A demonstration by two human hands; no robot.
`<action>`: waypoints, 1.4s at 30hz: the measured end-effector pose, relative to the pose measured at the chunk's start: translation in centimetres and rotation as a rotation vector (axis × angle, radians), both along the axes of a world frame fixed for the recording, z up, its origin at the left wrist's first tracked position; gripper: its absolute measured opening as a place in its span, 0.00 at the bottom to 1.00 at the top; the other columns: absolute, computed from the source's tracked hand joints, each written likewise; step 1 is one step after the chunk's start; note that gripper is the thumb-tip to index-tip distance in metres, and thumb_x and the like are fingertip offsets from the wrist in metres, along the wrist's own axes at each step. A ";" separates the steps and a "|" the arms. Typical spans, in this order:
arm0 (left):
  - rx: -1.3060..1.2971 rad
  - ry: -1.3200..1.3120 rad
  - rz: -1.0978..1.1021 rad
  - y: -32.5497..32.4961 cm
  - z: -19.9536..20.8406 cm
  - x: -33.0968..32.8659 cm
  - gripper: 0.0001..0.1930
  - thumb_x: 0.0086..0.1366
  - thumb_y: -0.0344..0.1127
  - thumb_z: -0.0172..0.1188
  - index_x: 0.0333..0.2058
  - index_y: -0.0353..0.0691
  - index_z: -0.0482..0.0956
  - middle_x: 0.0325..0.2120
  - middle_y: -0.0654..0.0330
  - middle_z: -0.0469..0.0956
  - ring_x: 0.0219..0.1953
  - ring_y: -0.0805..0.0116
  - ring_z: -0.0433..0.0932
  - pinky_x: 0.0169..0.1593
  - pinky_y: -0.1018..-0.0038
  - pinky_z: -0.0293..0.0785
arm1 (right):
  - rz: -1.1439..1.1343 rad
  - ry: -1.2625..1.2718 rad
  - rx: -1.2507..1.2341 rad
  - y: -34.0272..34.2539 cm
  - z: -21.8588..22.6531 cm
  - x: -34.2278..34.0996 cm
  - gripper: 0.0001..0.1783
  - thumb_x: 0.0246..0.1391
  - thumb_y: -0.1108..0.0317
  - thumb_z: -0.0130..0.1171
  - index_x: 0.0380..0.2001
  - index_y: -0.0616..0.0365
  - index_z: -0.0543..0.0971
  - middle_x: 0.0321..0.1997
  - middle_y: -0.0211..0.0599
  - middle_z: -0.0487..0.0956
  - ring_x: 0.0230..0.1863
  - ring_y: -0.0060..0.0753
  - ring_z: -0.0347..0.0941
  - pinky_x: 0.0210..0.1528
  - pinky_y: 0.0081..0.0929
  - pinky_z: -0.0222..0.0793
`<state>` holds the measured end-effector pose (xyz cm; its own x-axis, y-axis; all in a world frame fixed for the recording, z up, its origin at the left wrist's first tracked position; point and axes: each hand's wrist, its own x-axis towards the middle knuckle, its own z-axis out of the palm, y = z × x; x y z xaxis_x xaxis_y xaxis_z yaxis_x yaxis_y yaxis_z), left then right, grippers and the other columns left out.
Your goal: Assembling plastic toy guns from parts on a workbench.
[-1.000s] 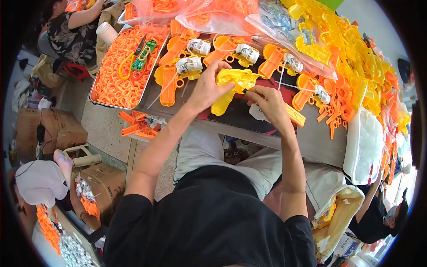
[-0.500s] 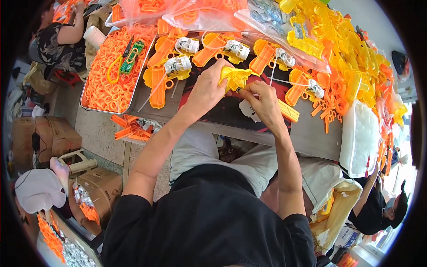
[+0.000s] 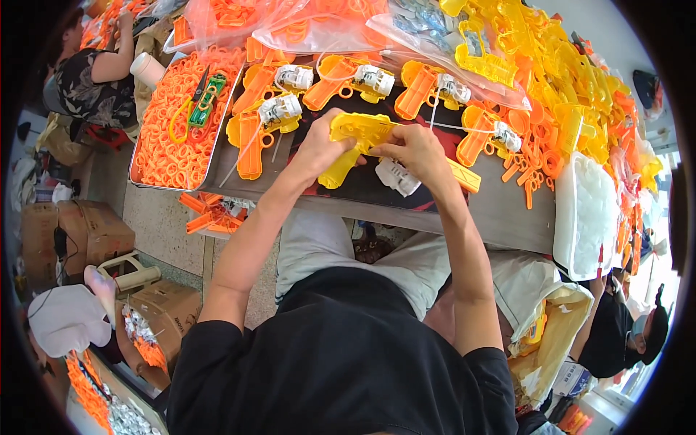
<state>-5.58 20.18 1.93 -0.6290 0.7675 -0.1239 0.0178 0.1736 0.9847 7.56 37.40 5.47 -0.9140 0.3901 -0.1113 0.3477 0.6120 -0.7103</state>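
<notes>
Between my hands, above the dark mat, is a yellow toy-gun shell half [image 3: 339,168], its grip pointing down toward me. My left hand [image 3: 323,148] is closed round the shell's left side, thumb on top. My right hand [image 3: 422,155] pinches the shell's right end; the exact fingertip contact is partly hidden. Below my right fingers lies a white mechanism block [image 3: 397,177] on the mat. Beyond my hands, several orange toy-gun shell halves [image 3: 330,93] lie in a row, with white mechanisms [image 3: 375,80] and thin white tubes set on them.
A metal tray [image 3: 217,156] of orange rings with scissors [image 3: 201,85] stands at left. Yellow shells [image 3: 536,58] pile up at far right, near a white bin [image 3: 576,225]. An orange bar-shaped part [image 3: 464,176] lies beside my right wrist. Other people sit at both sides.
The yellow shell has turned so its grip points down toward me, and has shifted slightly left and nearer. Both hands moved with it, uncovering more of the white mechanism block.
</notes>
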 end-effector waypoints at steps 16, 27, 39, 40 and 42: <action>-0.062 1.100 0.278 1.7 -0.6 3.7 0.10 0.59 0.41 0.71 0.29 0.44 0.80 0.29 0.63 0.80 0.39 0.60 0.76 0.56 0.57 0.60 | -0.278 0.056 0.834 2.3 -2.2 13.6 0.25 0.53 0.59 0.70 0.52 0.56 0.79 0.50 0.35 0.77 0.54 0.42 0.70 0.59 0.42 0.59; -0.106 1.142 0.349 2.5 -0.5 4.2 0.07 0.57 0.33 0.69 0.26 0.43 0.79 0.27 0.64 0.80 0.39 0.61 0.77 0.58 0.56 0.59 | -0.346 0.227 0.432 1.9 2.2 10.2 0.23 0.53 0.59 0.73 0.46 0.59 0.77 0.42 0.40 0.79 0.46 0.39 0.76 0.52 0.38 0.68; 0.108 0.624 0.390 -0.6 1.7 4.3 0.15 0.73 0.41 0.59 0.48 0.35 0.80 0.45 0.50 0.77 0.46 0.49 0.76 0.54 0.58 0.71 | 0.189 0.650 0.402 -5.9 0.0 2.3 0.33 0.46 0.76 0.72 0.57 0.59 0.73 0.57 0.47 0.75 0.56 0.55 0.74 0.59 0.47 0.72; 0.133 0.574 0.354 -1.8 0.9 3.8 0.22 0.78 0.46 0.52 0.58 0.33 0.75 0.50 0.48 0.75 0.47 0.50 0.78 0.51 0.62 0.76 | 0.241 0.628 0.387 -7.0 0.1 3.1 0.38 0.47 0.72 0.74 0.62 0.57 0.71 0.63 0.49 0.72 0.63 0.55 0.69 0.65 0.49 0.65; 0.127 0.500 0.333 -2.0 0.9 4.4 0.24 0.77 0.47 0.52 0.60 0.33 0.73 0.52 0.48 0.73 0.47 0.53 0.79 0.51 0.64 0.76 | 0.059 0.670 0.457 -7.6 -1.3 4.5 0.39 0.47 0.70 0.75 0.63 0.57 0.71 0.64 0.49 0.71 0.64 0.56 0.67 0.67 0.49 0.62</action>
<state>-1.23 18.21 2.78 -0.7959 0.5092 0.3275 0.4479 0.1314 0.8844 12.02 29.75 4.14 -0.7507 0.2137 0.6252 -0.1042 0.8961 -0.4315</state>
